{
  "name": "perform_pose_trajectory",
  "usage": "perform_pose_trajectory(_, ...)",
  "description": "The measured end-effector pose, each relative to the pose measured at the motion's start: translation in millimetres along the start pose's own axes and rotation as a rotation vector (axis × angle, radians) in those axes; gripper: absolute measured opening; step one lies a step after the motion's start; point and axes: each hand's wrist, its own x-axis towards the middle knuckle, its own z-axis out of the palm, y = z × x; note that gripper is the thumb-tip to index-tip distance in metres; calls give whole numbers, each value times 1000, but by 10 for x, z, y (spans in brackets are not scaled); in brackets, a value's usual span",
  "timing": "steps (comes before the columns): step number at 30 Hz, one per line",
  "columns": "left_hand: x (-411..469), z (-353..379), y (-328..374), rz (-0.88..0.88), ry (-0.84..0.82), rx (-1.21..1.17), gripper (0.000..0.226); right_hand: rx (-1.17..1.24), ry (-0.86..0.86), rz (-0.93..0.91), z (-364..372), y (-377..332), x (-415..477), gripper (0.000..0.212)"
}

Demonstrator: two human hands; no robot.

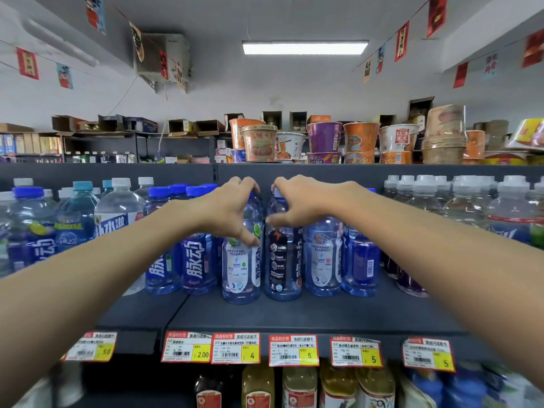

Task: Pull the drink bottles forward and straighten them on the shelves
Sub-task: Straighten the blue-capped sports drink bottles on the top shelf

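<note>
Centre frame: left hand is clasping the lime-label bottle, right hand the dark-label bottle, each grip curled round a neck; sliding both upright to the shelf front, labels outward, looks best.

bottles on shelf, noodle cups above

A lime-label blue bottle and a dark-label blue bottle stand upright, adjacent.

Bright, even light from the ceiling panel; wide-angle edges bend and blur, centre sharp
</note>
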Motion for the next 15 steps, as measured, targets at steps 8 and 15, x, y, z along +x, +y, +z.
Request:
perform_pose_trajectory(8, -314, -245, -97, 71, -19, -83, 100, -5, -63, -86, -217, 81, -136, 78)
perform_pose_trajectory(15, -525, -434, -194, 116, -103, -136, 98, -171, 33, -40, -287, 9, -300, 81)
